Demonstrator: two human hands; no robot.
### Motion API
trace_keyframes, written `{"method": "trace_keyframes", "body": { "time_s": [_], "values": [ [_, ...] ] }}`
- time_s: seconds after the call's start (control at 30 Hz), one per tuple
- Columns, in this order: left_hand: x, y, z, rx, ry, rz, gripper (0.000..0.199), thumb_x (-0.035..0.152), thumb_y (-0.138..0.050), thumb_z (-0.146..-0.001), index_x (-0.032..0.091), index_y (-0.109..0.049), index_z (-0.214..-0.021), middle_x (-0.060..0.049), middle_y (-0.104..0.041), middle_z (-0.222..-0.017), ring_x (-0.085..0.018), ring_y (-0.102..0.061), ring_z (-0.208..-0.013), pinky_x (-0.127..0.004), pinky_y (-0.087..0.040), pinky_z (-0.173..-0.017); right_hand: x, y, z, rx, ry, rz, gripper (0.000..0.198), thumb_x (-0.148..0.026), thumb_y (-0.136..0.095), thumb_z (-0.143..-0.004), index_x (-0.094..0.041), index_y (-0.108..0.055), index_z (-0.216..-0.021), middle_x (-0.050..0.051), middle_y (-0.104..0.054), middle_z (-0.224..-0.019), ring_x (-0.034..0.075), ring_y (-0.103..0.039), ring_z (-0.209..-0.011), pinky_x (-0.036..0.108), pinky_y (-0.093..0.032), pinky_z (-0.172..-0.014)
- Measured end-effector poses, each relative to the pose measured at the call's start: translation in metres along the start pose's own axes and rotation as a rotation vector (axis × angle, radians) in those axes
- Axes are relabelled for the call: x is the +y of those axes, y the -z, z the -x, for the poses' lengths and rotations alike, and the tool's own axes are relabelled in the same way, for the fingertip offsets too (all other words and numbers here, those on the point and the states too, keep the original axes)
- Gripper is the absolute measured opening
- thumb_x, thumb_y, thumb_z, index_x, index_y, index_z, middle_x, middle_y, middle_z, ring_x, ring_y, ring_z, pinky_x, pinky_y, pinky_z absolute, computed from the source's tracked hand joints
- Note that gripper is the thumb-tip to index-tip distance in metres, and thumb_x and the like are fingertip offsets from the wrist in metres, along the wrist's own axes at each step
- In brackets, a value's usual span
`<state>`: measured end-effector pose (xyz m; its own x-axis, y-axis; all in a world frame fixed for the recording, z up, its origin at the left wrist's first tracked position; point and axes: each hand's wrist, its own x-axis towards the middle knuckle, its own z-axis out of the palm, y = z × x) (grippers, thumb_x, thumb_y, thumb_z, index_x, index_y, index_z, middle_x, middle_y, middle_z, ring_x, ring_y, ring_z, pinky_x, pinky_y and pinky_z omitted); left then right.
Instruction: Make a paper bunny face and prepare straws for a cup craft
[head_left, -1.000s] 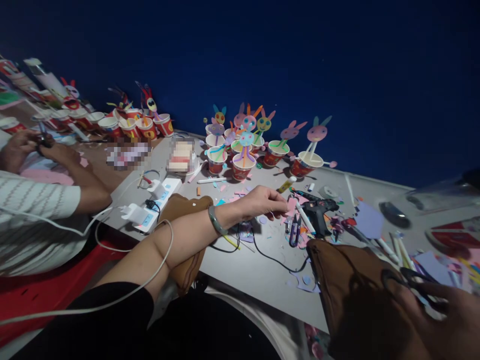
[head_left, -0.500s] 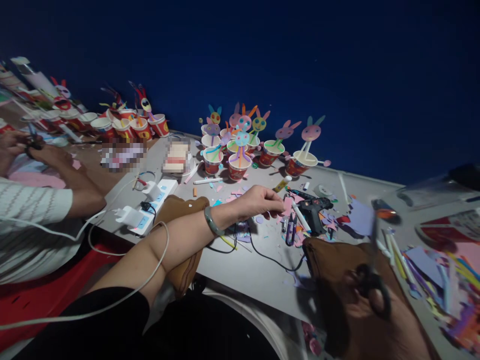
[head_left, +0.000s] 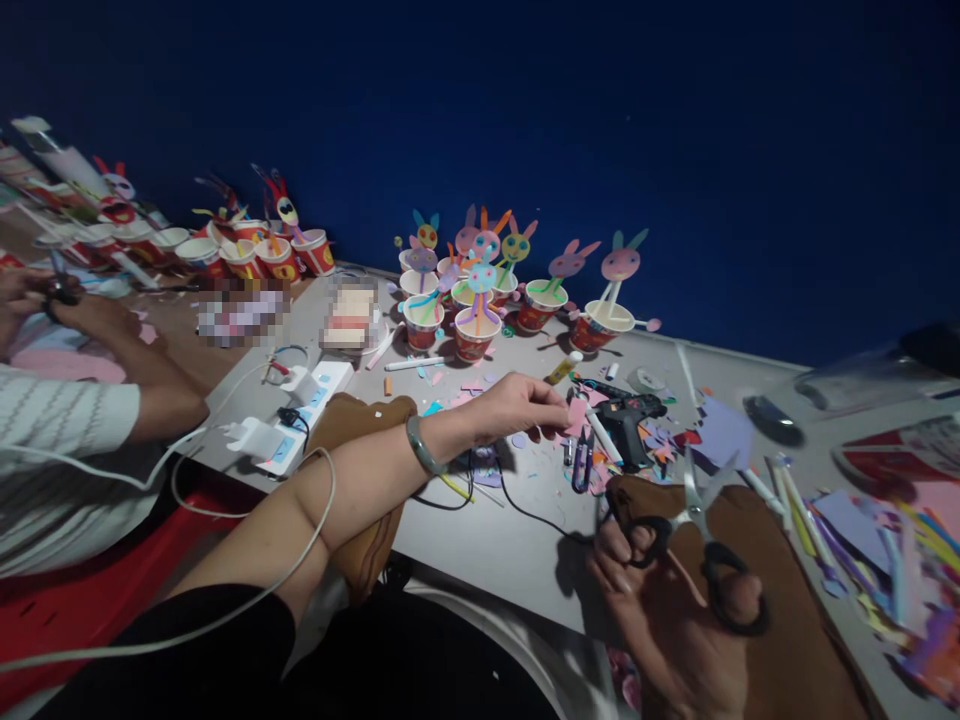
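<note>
My left hand (head_left: 529,405) reaches over the middle of the table, its thumb and fingers pinched on a small piece of pink paper (head_left: 576,414). At the lower right, my right hand (head_left: 667,620) holds black-handled scissors (head_left: 697,512), with fingers through the loops and the blades spread apart, pointing away from me. Just beyond the pink paper lie a black glue gun (head_left: 628,428) and a white marker (head_left: 602,437). Small purple-handled snips (head_left: 583,460) rest below my left fingertips among paper scraps.
Paper cups with rabbit figures (head_left: 478,325) stand along the back. A white power strip (head_left: 307,420) with plugs and cables lies left. Coloured paper strips (head_left: 892,560) cover the right side. A co-worker's arm (head_left: 169,400) is at far left. A white cable (head_left: 328,500) crosses my left forearm.
My right hand has moved left and turned, and the scissors have gone from closed blades to spread blades. My left hand stays almost still with the pink paper.
</note>
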<state>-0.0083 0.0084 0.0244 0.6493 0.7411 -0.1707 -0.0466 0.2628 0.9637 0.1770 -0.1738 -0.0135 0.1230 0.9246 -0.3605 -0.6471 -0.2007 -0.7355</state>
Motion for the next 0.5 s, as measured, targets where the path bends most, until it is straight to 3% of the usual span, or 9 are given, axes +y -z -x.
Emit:
{"method": "trace_keyframes", "body": {
  "time_s": [0.2, 0.4, 0.5],
  "values": [
    [0.001, 0.000, 0.002, -0.017, 0.009, 0.013, 0.015, 0.023, -0.073, -0.077, 0.012, -0.066, -0.070, -0.001, -0.064, -0.063, -0.006, -0.057, -0.058, -0.020, -0.042, -0.055, 0.020, -0.006, -0.002, -0.038, 0.228, 0.284, 0.057, -0.080, -0.069, -0.068, -0.023, -0.061, -0.072, 0.002, -0.050, -0.076, 0.015, -0.044, -0.062, 0.029, -0.041, -0.051],
    [0.003, -0.002, 0.003, -0.031, 0.030, 0.033, 0.016, 0.025, -0.073, -0.077, 0.012, -0.065, -0.070, 0.000, -0.064, -0.063, -0.006, -0.057, -0.059, -0.019, -0.041, -0.055, 0.041, -0.005, -0.018, -0.138, 0.261, 0.656, 0.050, -0.074, -0.062, -0.082, -0.023, -0.058, -0.078, 0.001, -0.053, -0.071, 0.016, -0.046, -0.061, 0.031, -0.041, -0.057],
    [0.003, -0.003, 0.004, -0.044, 0.031, 0.040, 0.016, 0.025, -0.072, -0.077, 0.012, -0.065, -0.070, 0.000, -0.064, -0.063, -0.006, -0.057, -0.058, -0.019, -0.042, -0.055, 0.043, -0.014, -0.024, -0.217, 0.268, 0.770, 0.054, -0.077, -0.058, -0.082, -0.023, -0.056, -0.077, 0.000, -0.051, -0.066, 0.016, -0.046, -0.059, 0.031, -0.040, -0.056]
  ]
}}
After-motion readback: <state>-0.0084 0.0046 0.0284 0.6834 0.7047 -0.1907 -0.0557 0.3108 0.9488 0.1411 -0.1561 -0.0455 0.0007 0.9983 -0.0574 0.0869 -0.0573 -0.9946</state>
